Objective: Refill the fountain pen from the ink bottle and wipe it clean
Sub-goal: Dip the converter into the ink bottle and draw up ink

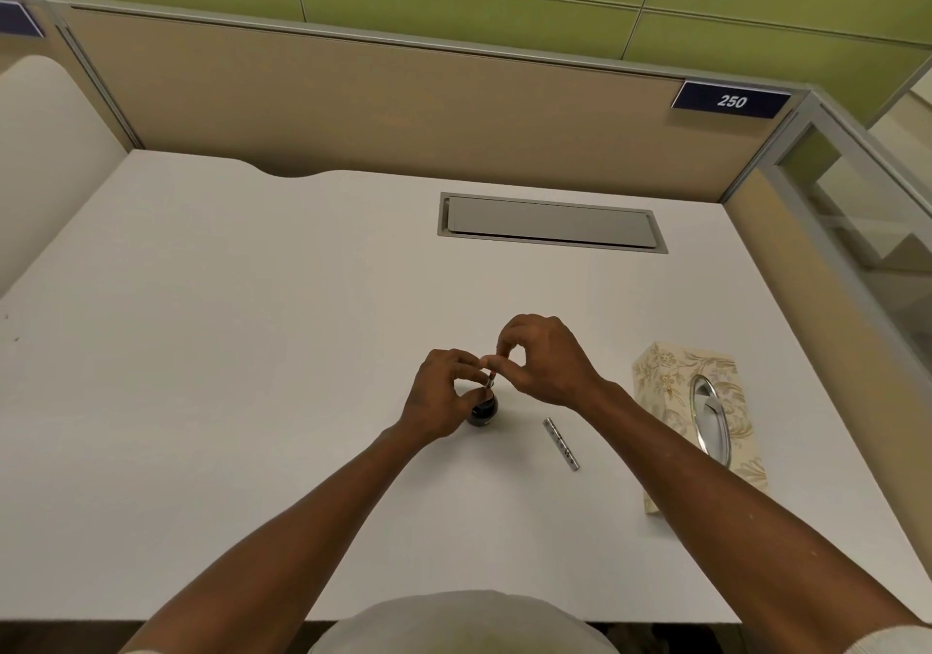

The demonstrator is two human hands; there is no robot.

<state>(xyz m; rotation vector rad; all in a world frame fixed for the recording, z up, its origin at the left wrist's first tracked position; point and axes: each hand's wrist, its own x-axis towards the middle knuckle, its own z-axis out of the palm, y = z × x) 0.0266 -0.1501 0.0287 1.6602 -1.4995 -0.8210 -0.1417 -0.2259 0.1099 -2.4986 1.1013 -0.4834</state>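
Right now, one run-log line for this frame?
step: filling | pen section over ink bottle | left hand, right hand on pen | barrel on desk | tissue box untouched

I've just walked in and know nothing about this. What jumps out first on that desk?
Two bare hands meet at the middle of the white desk: the left hand steadies a small dark ink bottle while the right hand pinches a pen part just above it. A silver pen piece lies loose to the right, and a floral tissue box sits beyond it near the desk's right edge.
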